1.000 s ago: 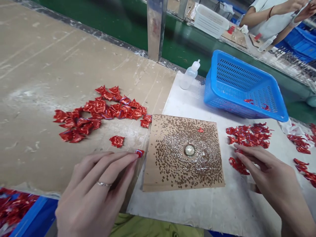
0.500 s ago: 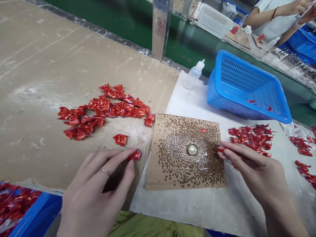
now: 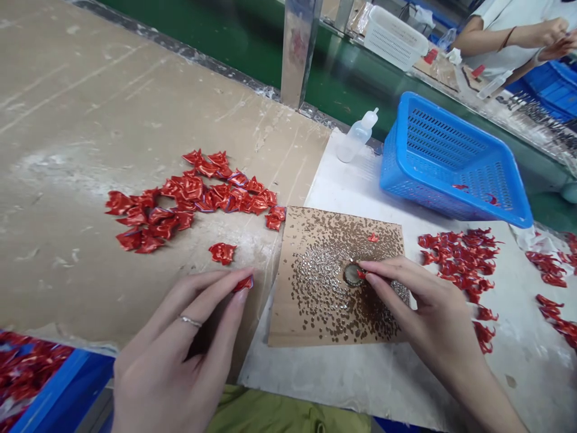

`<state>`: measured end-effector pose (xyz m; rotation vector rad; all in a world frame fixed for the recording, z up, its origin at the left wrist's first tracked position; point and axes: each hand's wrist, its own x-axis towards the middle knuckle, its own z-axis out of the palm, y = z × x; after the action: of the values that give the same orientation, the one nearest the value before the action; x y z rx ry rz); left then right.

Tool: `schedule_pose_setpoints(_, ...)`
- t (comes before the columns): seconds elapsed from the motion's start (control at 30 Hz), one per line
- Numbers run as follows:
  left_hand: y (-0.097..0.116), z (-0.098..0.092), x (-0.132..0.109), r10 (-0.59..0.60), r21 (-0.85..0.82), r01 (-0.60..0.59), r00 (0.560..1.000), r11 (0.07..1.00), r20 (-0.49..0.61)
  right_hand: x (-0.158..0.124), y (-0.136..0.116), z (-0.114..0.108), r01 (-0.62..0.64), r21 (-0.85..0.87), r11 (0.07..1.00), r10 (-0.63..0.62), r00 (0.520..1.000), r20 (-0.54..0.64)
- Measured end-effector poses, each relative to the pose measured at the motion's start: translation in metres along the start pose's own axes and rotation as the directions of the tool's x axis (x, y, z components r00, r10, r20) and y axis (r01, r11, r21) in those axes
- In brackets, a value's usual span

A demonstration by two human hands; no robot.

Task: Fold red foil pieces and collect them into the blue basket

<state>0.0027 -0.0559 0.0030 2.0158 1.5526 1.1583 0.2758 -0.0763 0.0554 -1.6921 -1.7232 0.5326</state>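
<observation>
Between thumb and fingertips, my left hand (image 3: 180,343) pinches a small red plastic piece (image 3: 244,283) with a bluish edge, just above the brown table. My right hand (image 3: 419,294) pinches another small red part (image 3: 361,274), mostly hidden by the fingers, at a round bottle-cap-like dish (image 3: 351,275). That dish sits mid-way on a cardboard square (image 3: 288,325) speckled with wet drops. A tiny red scrap (image 3: 373,237) lies on the cardboard. One loose red piece (image 3: 222,253) rests beyond my left hand, near a pile of similar pieces (image 3: 189,187).
Spiky red pieces (image 3: 469,255) lie right of the cardboard. A blue basket (image 3: 455,162) and a squeeze bottle (image 3: 358,137) stand behind. At lower left is a blue bin (image 3: 63,385) of red parts. Across a green strip, a co-worker's arms (image 3: 509,41) show beside a white basket (image 3: 394,39).
My right hand has moved left from the cardboard's right edge to the round dish, carrying its red part. My left hand stays nearly in place, its red piece turned slightly.
</observation>
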Motion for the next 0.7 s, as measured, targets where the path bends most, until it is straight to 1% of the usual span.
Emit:
schedule_pose_setpoints(0.07,-0.002,-0.002,-0.002,0.017,0.034,-0.017,1.000,0.999,0.005,0.001,0.000,0.002,0.023,-0.004,1.000,-0.023,1.000,0.012)
schedule_pose_setpoints(0.13,-0.005,-0.002,-0.003,0.050,0.077,-0.053,0.998,0.996,0.046,0.002,0.000,0.003,0.042,-0.004,0.999,-0.042,0.999,0.020)
schedule_pose_setpoints(0.23,-0.005,-0.001,-0.001,0.150,0.143,-0.165,0.982,0.976,0.111,0.003,0.000,0.006,0.054,-0.014,0.998,-0.053,0.998,0.033)
schedule_pose_setpoints(0.27,-0.004,0.001,0.001,0.177,0.161,-0.193,0.978,0.968,0.107,0.003,0.000,0.006,0.052,-0.018,0.998,-0.052,0.998,0.039)
schedule_pose_setpoints(0.37,0.000,0.006,0.009,0.201,0.166,-0.214,0.976,0.963,0.088,0.003,-0.001,0.006,0.021,0.000,1.000,-0.021,0.999,0.027)
schedule_pose_setpoints(0.43,0.001,0.009,0.013,0.209,0.131,-0.218,0.974,0.967,0.084,0.002,-0.002,0.003,-0.050,0.061,0.997,0.050,0.999,-0.001)
schedule_pose_setpoints(0.5,0.002,0.012,0.014,0.206,0.101,-0.214,0.975,0.972,0.086,-0.001,-0.001,-0.001,-0.168,0.165,0.972,0.172,0.985,-0.010)
schedule_pose_setpoints(0.6,0.004,0.013,0.012,0.140,0.143,-0.145,0.989,0.979,0.049,-0.006,0.003,-0.007,-0.350,0.307,0.885,0.356,0.934,0.038)
schedule_pose_setpoints(0.7,0.007,0.013,0.012,0.076,0.195,-0.074,0.997,0.978,-0.002,-0.010,0.006,-0.011,-0.441,0.384,0.811,0.435,0.894,0.108)
